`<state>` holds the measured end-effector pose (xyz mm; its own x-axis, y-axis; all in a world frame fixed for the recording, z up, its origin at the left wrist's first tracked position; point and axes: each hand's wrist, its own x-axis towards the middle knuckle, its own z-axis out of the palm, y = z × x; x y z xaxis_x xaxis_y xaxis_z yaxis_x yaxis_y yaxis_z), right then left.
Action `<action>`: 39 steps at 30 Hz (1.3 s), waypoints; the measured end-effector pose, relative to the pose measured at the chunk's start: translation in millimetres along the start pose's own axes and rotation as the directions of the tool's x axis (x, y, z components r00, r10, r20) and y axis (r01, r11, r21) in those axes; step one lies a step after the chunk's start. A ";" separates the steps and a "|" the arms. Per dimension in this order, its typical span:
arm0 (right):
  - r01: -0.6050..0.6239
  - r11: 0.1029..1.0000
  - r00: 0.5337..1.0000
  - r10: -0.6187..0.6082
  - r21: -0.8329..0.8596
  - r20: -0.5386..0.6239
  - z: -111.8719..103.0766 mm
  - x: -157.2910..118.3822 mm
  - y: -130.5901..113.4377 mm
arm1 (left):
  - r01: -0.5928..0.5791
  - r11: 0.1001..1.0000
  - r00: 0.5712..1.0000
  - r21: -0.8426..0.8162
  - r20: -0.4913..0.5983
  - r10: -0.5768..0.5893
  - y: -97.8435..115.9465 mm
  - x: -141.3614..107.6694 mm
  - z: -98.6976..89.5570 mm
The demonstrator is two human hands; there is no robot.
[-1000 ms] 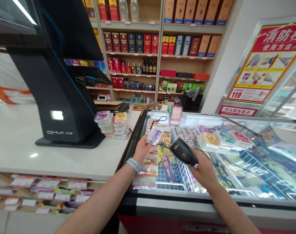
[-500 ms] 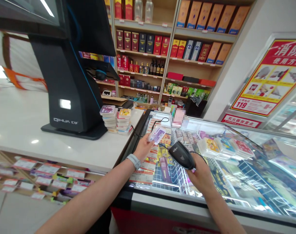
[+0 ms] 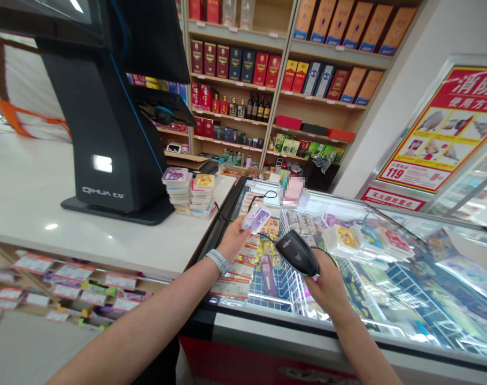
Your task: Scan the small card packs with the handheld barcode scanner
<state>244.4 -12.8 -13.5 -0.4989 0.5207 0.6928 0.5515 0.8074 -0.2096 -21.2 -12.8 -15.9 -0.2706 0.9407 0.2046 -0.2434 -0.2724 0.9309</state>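
Above the glass-topped freezer [image 3: 283,332], the left hand [image 3: 231,241] pinches a purple-and-white pack [image 3: 257,217] while the right hand [image 3: 327,283] grips a black scanner [image 3: 297,253] near it.

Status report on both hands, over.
Left hand: holding purple-and-white pack. Right hand: gripping black scanner. Pack and scanner apart; black cable visible between them.

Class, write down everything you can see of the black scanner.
The scanner is black and plastic-looking, with a rounded oblong head and faint pale markings on top. The right grip holds it, hiding most of the handle. Held above the freezer, it tilts with its far end toward the white-and-purple card, a gap between them. A thin dark cord shows on both sides; where it joins is hidden.
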 end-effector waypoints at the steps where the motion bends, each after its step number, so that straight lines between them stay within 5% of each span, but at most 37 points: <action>1: -0.001 1.000 1.000 0.001 -0.003 0.002 -0.1 0.0 -0.1 | -0.001 1.000 1.000 0.005 -0.002 0.001 0.4 -0.3 0.0; 39: 0.004 1.000 1.000 -0.004 -0.029 -0.005 0.3 0.4 1.0 | -0.021 0.999 0.999 0.026 -0.037 0.022 5.4 -2.4 -0.1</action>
<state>244.5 -11.8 -13.6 -0.4977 0.5163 0.6969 0.5691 0.8008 -0.1868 -22.0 -16.5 -11.4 -0.3100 0.9265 0.2135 -0.2134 -0.2866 0.9340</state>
